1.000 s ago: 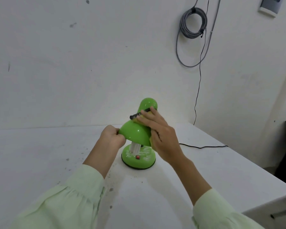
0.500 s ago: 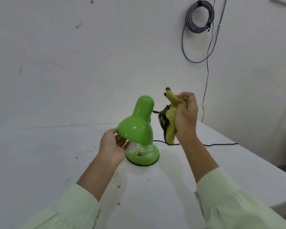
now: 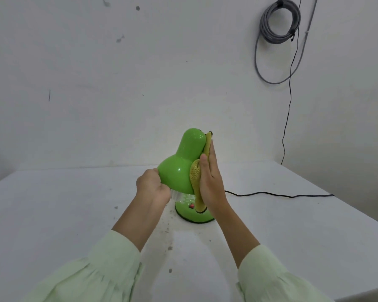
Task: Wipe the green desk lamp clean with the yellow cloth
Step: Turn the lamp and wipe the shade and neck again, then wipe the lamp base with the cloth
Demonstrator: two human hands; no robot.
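The green desk lamp point(image 3: 183, 162) stands on the white table, its shade tilted toward me over a round base with a red switch. My left hand point(image 3: 154, 188) grips the lower left rim of the shade. My right hand point(image 3: 211, 179) lies flat against the shade's right side, pressing the yellow cloth point(image 3: 195, 177) onto it. The cloth runs from the top of the shade's neck down to the base, its lower end hanging loose. The lamp's stem is hidden behind the shade and hands.
The white table point(image 3: 74, 214) carries dirt specks in front of the lamp. The lamp's black cord point(image 3: 277, 195) trails right across the table and up the wall. A coiled grey cable point(image 3: 278, 20) hangs on the wall at upper right. The table's right edge drops off at far right.
My right hand, which held the cloth bunched in the air to the lamp's right, has come back and pressed it flat on the shade's right side. My left hand stays on the rim.
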